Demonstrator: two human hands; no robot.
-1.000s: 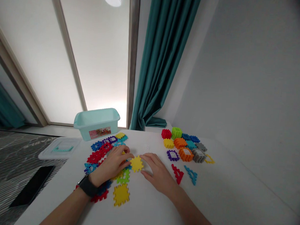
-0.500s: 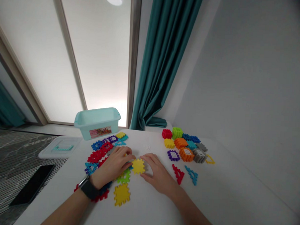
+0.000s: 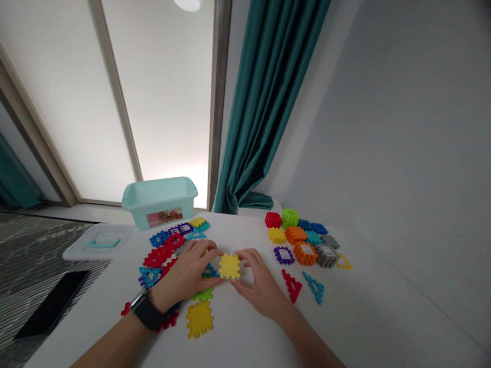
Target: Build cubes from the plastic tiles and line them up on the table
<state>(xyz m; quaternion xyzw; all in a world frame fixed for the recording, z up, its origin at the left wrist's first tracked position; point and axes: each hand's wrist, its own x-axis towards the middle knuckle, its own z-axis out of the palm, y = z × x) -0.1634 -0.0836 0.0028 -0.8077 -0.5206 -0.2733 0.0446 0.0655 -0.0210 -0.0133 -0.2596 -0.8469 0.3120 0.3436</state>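
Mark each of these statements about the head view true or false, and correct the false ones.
1. The left hand and right hand are at a yellow square waffle block, one on each side. True.
2. The black watch is on the right wrist. False: it is on the left wrist.
3. The pale teal plastic bin has its lid on. False: the lid lies apart, to the bin's left.
4. A red triangular frame and a blue triangular frame lie to the right of the right hand. True.
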